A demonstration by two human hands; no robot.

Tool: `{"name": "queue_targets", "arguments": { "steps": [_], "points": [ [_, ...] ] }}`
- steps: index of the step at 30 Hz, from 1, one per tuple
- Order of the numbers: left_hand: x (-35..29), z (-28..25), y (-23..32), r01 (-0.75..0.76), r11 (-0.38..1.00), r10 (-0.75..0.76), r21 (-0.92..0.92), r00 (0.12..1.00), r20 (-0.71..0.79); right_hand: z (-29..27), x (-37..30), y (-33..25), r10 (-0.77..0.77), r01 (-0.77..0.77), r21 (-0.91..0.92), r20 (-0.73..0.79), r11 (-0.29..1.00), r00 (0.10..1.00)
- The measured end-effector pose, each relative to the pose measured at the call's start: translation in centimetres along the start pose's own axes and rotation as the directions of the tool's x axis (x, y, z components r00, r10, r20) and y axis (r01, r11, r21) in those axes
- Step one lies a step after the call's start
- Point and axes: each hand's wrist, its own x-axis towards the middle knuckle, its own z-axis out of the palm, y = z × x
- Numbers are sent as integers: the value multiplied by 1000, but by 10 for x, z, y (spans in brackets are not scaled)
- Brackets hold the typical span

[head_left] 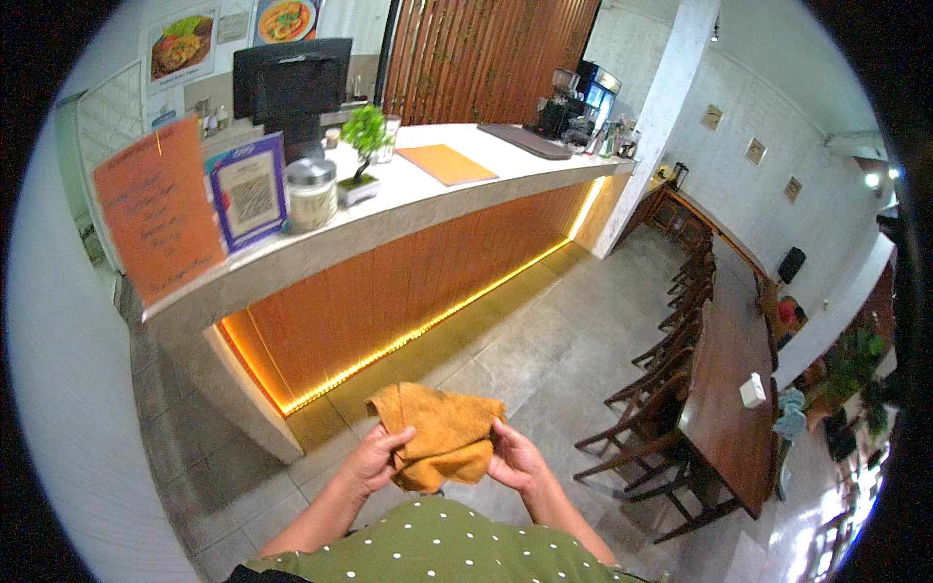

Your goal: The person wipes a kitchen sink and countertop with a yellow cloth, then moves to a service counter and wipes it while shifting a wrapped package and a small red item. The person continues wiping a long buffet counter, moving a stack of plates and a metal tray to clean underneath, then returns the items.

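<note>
An orange-brown cloth (439, 434), bunched and partly folded, is held up in front of my body. My left hand (377, 459) pinches its left edge, thumb on top. On the other side my right hand (515, 459) grips the right edge near a corner. The cloth's lower part hangs loosely between the two hands, above the grey tiled floor. Fingers behind the fabric are hidden.
Ahead runs a counter (389, 206) carrying a monitor (292, 83), a glass jar (312, 199), a small potted tree (363, 146), an orange sheet (448, 164) and standing signs. To the right stand a long wooden table (724, 418) and several chairs (653, 389).
</note>
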Motion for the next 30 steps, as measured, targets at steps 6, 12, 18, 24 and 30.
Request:
{"name": "queue_targets", "arguments": {
  "steps": [6, 12, 18, 24, 30],
  "points": [
    [121, 49, -22, 150, 975, -165, 164, 983, 84, -70, -10, -102, -180, 184, 7, -177, 983, 968],
    [213, 73, -35, 200, 949, -225, 242, 971, 80, -114, 17, -168, -118, 163, 137, -288, 977, 950],
    [316, 92, -50, 194, 970, -203, 145, 978, 51, -171, 69, -263, -97, 121, 129, -174, 984, 980],
    [449, 160, -60, 161, 969, -163, 190, 987, -5, -218, 132, -408, -55, 69, 73, -180, 995, 982],
    [577, 215, -69, 28, 973, -24, 230, 1000, -18, -251, 184, -543, -166, 167, -44, 14, 985, 986]
  ]
}}
